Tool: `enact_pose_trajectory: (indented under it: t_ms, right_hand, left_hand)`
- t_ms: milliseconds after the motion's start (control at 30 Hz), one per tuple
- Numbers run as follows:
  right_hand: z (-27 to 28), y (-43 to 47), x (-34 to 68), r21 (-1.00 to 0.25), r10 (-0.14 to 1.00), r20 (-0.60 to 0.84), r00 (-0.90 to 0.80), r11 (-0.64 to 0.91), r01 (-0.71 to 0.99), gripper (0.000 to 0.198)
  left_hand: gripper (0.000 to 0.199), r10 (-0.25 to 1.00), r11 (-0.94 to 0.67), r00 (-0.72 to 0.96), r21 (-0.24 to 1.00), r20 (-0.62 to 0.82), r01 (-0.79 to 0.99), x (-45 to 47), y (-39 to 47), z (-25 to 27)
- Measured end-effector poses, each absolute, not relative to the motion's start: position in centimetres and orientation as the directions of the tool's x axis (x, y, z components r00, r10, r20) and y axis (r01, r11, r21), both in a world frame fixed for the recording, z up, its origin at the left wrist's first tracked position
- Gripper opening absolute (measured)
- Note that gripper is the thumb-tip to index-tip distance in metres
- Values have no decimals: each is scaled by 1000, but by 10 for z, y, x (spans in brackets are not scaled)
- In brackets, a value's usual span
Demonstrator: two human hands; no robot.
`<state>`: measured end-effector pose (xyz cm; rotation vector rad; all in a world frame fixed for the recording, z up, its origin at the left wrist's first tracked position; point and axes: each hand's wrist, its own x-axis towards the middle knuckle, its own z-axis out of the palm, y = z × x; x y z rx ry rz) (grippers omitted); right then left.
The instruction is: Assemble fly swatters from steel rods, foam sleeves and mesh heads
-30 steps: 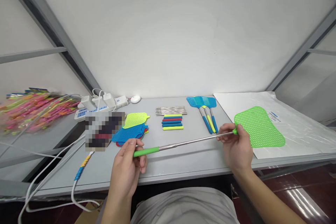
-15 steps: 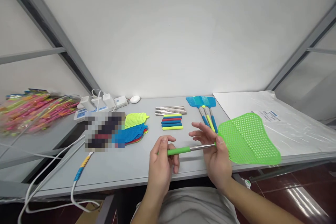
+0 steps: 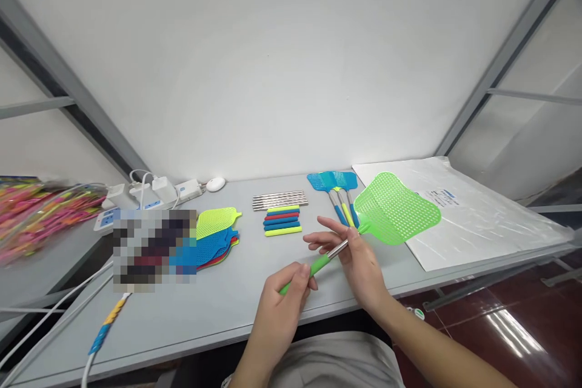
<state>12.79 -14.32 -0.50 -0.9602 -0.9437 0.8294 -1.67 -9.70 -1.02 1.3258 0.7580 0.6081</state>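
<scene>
A green fly swatter (image 3: 394, 211) with a perforated head, metal rod and green grip is held slantwise above the table, its head up to the right. My left hand (image 3: 284, 294) is closed around the green grip near its lower end. Up by the neck, my right hand (image 3: 357, 264) pinches the metal rod under the thumb, its other fingers stretched out to the left. Behind it lie several finished-looking swatters with blue heads (image 3: 334, 180). Coloured grip tubes (image 3: 282, 222) lie in a row, with metal rods (image 3: 279, 200) beyond them.
Yellow and blue swatter heads (image 3: 218, 224) are stacked at left, beside a blurred-out patch. A power strip (image 3: 152, 206) with plugs and cables sits at the back left. White wrapped sheets (image 3: 491, 212) cover the table's right side. Bagged colourful items (image 3: 40, 212) are at far left.
The swatter has tilted, its head rising and moving left while the grip end dropped. Both hands still hold it. The whole view has shifted slightly.
</scene>
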Motion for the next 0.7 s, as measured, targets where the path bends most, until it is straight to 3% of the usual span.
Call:
enact_pose_trajectory:
  t_ms: [133,233,400,600,700]
  right_hand:
    - [1,-147,139,-905,894,329,304,390,-169,58]
    - [5,-150,151,-861,855,324,405,444,-249,64]
    - [13,-152,160,-803,714,203,670,513,-304,40]
    - [18,-148,149,-820,703,206,681,504,-272,35]
    - [19,-146,149,-825,716,205,667,493,-276,35]
  left_hand:
    - [52,780,225,606,974,-157,-36,-16,-101,-12]
    - [50,821,214,548,976,-160,-36,-20,-103,-8]
    - [46,866,193,477,981,-153,-35,-23,-102,-5]
    - [42,864,226,474,972,-168,-68,-21,-101,-7]
    - [43,879,168,456,986,-142,-16,-24,-99,-7]
